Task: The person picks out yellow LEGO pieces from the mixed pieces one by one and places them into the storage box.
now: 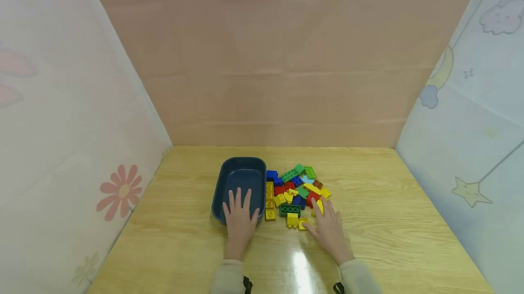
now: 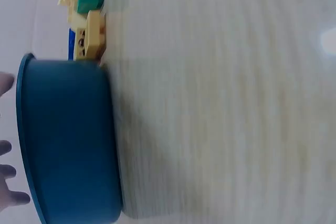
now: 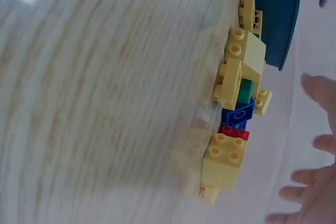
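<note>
Head view: the left hand [image 1: 240,221] spreads its fingers above the navy tray [image 1: 243,173], holding nothing, and the right hand [image 1: 329,230] hovers over the near right part of the brick pile [image 1: 289,187], its fingers well parted and likewise free. The tray sits left of centre, toward the tabletop's [image 1: 360,185] far edge; the bricks lie along its right side. Good handling probably means beginning with outlying pieces, such as the yellow square brick [image 1: 303,224] by the right thumb, pinching opposite sides and lifting straight so neighbours don't slide. The left fingers could steady the tray by its rim. The tabletop is pale wood grain, with a bright glare [image 1: 301,266] toward the near edge. A creased tan panel [image 1: 282,57] rises behind the far edge; a flower-printed wall [image 1: 53,125] flanks the left edge, a star-and-moon one [image 1: 471,125] the right.
</note>
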Motion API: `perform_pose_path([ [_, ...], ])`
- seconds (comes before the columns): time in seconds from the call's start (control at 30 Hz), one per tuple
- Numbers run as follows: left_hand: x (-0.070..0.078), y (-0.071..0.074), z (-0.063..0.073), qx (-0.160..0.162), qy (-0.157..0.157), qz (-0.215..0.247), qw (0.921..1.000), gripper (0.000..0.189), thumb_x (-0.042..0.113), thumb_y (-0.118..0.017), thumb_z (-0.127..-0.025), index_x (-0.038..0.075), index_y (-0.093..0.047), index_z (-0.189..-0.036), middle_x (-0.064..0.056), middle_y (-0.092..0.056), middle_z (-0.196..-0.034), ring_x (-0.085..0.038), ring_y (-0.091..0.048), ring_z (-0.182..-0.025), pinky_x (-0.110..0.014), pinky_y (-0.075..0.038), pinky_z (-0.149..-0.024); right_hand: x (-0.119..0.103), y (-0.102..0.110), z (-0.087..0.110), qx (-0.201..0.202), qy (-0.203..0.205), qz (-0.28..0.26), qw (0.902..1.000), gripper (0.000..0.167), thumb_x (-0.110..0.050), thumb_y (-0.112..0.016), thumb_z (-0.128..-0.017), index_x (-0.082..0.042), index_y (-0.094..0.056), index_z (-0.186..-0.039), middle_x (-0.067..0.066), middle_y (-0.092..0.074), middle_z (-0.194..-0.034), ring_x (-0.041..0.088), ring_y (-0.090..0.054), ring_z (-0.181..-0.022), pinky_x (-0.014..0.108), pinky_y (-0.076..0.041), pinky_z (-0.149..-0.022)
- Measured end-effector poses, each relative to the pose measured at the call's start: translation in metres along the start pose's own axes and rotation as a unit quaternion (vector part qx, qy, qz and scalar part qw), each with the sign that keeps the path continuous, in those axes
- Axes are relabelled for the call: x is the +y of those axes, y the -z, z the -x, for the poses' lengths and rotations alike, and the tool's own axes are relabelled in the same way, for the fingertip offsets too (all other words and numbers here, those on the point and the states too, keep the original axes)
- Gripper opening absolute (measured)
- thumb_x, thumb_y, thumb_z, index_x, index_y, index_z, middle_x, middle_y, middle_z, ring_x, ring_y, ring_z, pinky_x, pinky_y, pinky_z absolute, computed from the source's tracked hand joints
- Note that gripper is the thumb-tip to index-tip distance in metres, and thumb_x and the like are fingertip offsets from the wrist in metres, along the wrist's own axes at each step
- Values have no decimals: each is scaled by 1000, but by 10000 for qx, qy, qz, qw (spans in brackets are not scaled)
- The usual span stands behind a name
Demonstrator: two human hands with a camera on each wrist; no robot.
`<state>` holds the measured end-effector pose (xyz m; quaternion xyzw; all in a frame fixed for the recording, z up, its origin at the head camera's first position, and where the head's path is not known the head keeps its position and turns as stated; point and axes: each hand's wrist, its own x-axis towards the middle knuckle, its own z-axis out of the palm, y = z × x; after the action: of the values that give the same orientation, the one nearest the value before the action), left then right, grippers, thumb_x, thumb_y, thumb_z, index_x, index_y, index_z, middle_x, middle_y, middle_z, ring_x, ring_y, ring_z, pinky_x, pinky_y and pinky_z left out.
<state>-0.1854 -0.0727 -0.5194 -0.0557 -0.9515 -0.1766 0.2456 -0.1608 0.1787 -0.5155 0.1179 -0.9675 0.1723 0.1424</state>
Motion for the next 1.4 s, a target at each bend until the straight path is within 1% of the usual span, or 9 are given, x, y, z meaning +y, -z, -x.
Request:
perform_pose_path([
  [0.1, -5, 5, -4, 581, 353, 370, 9970, 49, 25, -66, -78, 5, -54, -121, -21, -45, -127, -41, -32, -122, -61, -29, -89, 3, -4, -1, 238, 293, -163, 9992, 62, -23, -72, -74, 4, -48, -124, 29, -39, -127, 44, -36, -116, 58, -31, -89],
  [0.23, -18, 8, -11, 1133, 912, 884, 9854, 43, 14, -66, -78, -4, -54, -115, -26, -48, -120, -42, -39, -115, -56, -34, -87, 5, -9, -3, 356, 583, -492, 9964, 55, -10, -75, -68, 7, -55, -115, 28, -49, -114, 41, -46, -104, 51, -39, -84],
  [0.37, -33, 8, -15, 1156, 1717, 1246, 9704, 46, 8, -63, -80, -12, -46, -118, -30, -45, -120, -42, -40, -113, -49, -35, -91, 4, -13, -4, 235, 715, -645, 9951, 52, -6, -76, -66, 10, -56, -112, 25, -53, -108, 38, -50, -97, 46, -43, -81],
  [0.5, -43, 9, -17, 947, 2455, 1496, 9531, 48, 5, -59, -81, -14, -41, -121, -31, -43, -120, -43, -40, -112, -49, -34, -91, 4, -15, -4, -158, 607, -658, 9959, 48, -4, -75, -67, 9, -57, -110, 25, -54, -108, 37, -51, -97, 44, -45, -80],
  [0.63, -49, 6, -17, 655, 3013, 1890, 9323, 45, 2, -55, -83, -14, -40, -123, -32, -45, -119, -45, -43, -108, -51, -38, -86, 5, -18, -4, -470, 492, -635, 9957, 44, -2, -74, -67, 8, -58, -107, 25, -53, -109, 38, -50, -98, 44, -45, -79],
  [0.77, -53, -1, -17, 580, 3399, 2201, 9125, 40, -4, -50, -83, -14, -43, -121, -33, -49, -115, -46, -46, -105, -51, -40, -83, 6, -21, -6, -628, 463, -698, 9945, 41, 1, -73, -67, 7, -59, -105, 25, -53, -107, 38, -50, -98, 44, -44, -81],
  [0.9, -53, -4, -18, 686, 3534, 2275, 9048, 37, -10, -44, -81, -13, -47, -118, -33, -52, -110, -46, -49, -101, -52, -42, -80, 7, -25, -6, -595, 518, -758, 9940, 38, 2, -74, -65, 5, -61, -101, 24, -54, -105, 37, -51, -97, 45, -44, -81],
  [1.07, -52, -7, -19, 797, 3483, 2299, 9052, 40, -16, -40, -76, -13, -50, -115, -34, -54, -104, -44, -54, -93, -51, -45, -73, 9, -27, -7, -475, 625, -759, 9940, 35, 2, -75, -64, 3, -62, -97, 22, -55, -103, 36, -51, -95, 44, -44, -79],
  [1.4, -51, -8, -19, 728, 3676, 2151, 9019, 43, -18, -43, -74, -11, -51, -116, -33, -57, -100, -42, -56, -87, -49, -45, -70, 11, -35, -11, -580, 666, -857, 9924, 33, 3, -74, -65, 5, -63, -96, 17, -59, -99, 32, -54, -93, 41, -45, -80],
])
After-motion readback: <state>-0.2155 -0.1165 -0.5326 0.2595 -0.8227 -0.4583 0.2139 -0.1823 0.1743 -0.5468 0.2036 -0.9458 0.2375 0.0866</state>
